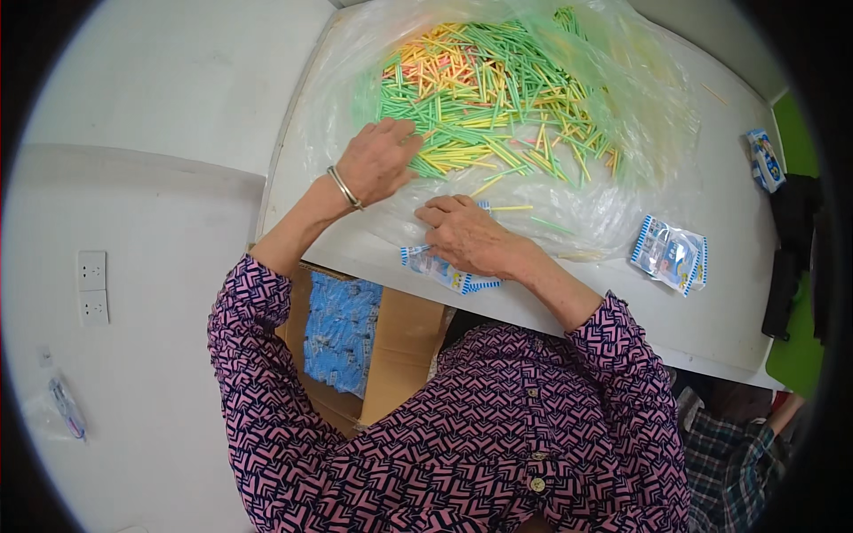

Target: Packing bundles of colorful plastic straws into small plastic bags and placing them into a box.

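Thin green, yellow and pink sticks lie heaped on a large clear plastic bag spread over the white table. At the heap's near left edge, my left hand has its fingers curled in among the sticks; what they hold is hidden. To its right and nearer me, my right hand bends its fingers over small blue-and-white plastic packets at the table's front edge. It grips one packet, partly covered by the palm. A yellow stick lies just beyond its knuckles.
More flat packets lie to the right, and another packet sits near the far right edge. Below the table, an open cardboard box holds blue packets. A person's plaid sleeve shows at the lower right.
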Tool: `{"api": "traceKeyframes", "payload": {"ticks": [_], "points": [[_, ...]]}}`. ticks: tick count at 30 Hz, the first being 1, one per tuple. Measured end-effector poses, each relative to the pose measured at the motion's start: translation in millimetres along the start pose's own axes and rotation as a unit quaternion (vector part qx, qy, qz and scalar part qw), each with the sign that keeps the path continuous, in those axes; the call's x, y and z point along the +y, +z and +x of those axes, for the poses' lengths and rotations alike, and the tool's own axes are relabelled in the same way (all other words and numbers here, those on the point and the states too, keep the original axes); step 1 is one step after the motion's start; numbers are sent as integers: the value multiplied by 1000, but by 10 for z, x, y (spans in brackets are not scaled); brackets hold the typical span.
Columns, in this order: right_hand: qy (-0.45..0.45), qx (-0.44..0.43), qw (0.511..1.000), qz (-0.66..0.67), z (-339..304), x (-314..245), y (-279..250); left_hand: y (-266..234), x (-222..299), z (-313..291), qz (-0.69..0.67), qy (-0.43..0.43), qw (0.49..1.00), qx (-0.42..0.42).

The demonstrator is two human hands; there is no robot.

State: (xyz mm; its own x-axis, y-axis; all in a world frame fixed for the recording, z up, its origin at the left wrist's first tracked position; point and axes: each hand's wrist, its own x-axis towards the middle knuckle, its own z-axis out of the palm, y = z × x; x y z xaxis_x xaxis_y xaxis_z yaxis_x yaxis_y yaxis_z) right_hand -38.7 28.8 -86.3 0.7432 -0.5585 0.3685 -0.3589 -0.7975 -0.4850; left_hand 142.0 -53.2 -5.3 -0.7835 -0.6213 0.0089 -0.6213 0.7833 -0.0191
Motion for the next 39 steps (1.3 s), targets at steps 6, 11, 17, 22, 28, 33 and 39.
{"api": "traceKeyframes", "payload": {"ticks": [6,11,17,22,28,33,39], "points": [[35,-75,996,15,-25,-41,-72,167,60,129,151,73,986,9],[40,-87,995,18,-50,-53,-75,291,41,252,152,82,984,31],[38,-88,995,21,-47,-65,-43,547,49,420,210,36,974,81],[35,-79,996,22,-70,-32,-39,570,38,549,187,-42,980,60],[-8,-34,991,129,-124,134,-20,413,-76,607,94,-77,992,40],[69,92,939,325,-291,236,-332,150,-89,691,-120,-175,977,-8],[283,231,744,559,-518,577,-1147,-57,48,769,-426,-184,885,-30]]}}
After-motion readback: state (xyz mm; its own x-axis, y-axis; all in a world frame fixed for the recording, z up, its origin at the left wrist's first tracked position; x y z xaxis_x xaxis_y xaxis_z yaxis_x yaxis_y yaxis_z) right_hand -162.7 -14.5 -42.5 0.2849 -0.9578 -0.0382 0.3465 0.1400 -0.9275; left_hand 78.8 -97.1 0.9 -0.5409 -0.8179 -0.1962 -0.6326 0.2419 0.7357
